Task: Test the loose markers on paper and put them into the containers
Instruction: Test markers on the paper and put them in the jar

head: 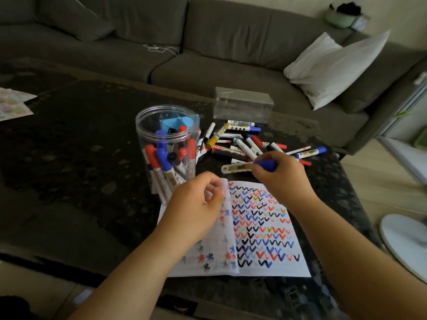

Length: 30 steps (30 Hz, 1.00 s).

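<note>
On the far left edge of the dark table (69,158) lie patterned paper sheets (13,105). Further right stands the clear round jar (167,144), already holding red, blue and black markers, with a blue divided holder (176,122) behind it. Your left hand (196,204) rests at the notebook's top left corner, fingers curled and pinching the page edge. The open notebook (265,234) lies flat, its right page filled with rows of red, blue, black and yellow check marks. Your right hand (279,174) grips a blue-capped marker (240,167) by its cap, barrel lying level and pointing left, just above the notebook's top edge. Behind it, the loose markers (245,142) lie heaped, and a clear rectangular box (242,105) stands beyond them.
</note>
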Motion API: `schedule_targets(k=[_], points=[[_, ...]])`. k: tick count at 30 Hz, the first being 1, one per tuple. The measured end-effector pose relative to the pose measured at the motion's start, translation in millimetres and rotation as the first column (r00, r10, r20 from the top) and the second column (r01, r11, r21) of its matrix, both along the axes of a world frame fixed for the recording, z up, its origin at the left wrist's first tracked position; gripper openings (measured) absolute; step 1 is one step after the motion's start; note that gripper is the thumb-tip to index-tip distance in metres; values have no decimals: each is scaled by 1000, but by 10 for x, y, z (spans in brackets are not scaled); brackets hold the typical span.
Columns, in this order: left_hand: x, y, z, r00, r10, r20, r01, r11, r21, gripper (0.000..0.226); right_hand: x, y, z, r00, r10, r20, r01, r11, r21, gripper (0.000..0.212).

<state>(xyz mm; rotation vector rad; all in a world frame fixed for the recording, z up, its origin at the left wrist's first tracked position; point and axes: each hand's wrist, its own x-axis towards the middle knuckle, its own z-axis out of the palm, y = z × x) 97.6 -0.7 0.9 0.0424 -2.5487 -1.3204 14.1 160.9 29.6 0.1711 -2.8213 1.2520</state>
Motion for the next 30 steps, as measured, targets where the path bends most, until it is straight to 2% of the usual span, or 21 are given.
schedule_targets(k=[3,6,8,11,12,14,16,19,21,23,26,28,30], points=[[63,54,30,1000,-14,-5,14,997,80,7,327,111,73,996,-19,87,42,959,-279,9],[127,124,69,1000,-19,24,14,982,188,8,624,208,38,985,30,170,48,898,-438,15],[159,195,71,996,-53,68,34,965,260,10,828,263,-47,969,95,227,60,804,-592,22],[207,321,32,966,-165,199,73,912,403,13,1113,243,-154,934,203,293,77,689,-721,33],[240,366,34,943,-221,248,85,883,462,16,1178,231,-186,912,237,334,121,623,-773,37],[299,448,52,874,-385,296,113,754,647,23,1274,200,-201,818,372,438,265,431,-863,33],[342,488,103,795,-544,270,121,578,807,29,1330,196,-186,726,519,452,359,276,-892,27],[338,491,102,735,-651,190,79,360,929,25,1336,228,-223,663,642,386,367,171,-915,30],[305,501,68,745,-649,154,53,288,956,22,1339,219,-227,663,654,364,361,147,-921,30],[288,525,40,786,-595,167,37,315,948,19,1338,183,-212,704,593,389,318,227,-921,31],[285,573,15,839,-500,215,23,427,904,18,1320,147,-275,829,358,430,189,545,-817,31],[280,611,2,858,-455,239,4,470,882,16,1306,156,-354,919,199,341,66,775,-629,32],[279,658,-26,870,-410,276,-24,523,852,19,1299,182,-417,979,112,169,-57,953,-296,28]])
